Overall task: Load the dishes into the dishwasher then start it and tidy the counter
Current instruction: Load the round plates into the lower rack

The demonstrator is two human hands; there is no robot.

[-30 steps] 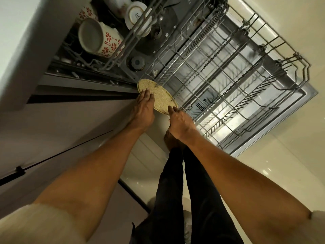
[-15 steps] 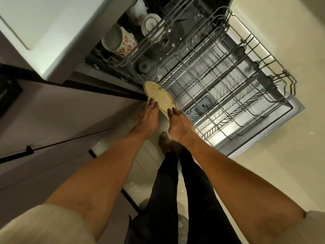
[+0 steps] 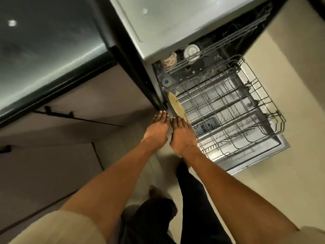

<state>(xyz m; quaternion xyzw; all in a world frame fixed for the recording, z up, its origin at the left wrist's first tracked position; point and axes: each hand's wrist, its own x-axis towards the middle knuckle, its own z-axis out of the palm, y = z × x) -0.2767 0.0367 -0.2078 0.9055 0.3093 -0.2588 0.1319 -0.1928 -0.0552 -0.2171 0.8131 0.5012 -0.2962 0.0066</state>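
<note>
Best to seat the plate (image 3: pixel 175 106) upright between the lower rack (image 3: pixel 246 110) tines, left hand (image 3: pixel 157 128) and right hand (image 3: pixel 182 133) flat, fingers straight, holding nothing.

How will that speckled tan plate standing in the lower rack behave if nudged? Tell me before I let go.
The plate looks rigid and probably breakable. It stands on edge at the lower rack's near corner, so it may tip or roll if unsupported. The right hand lies against its lower rim; the left hand is beside it.
</note>
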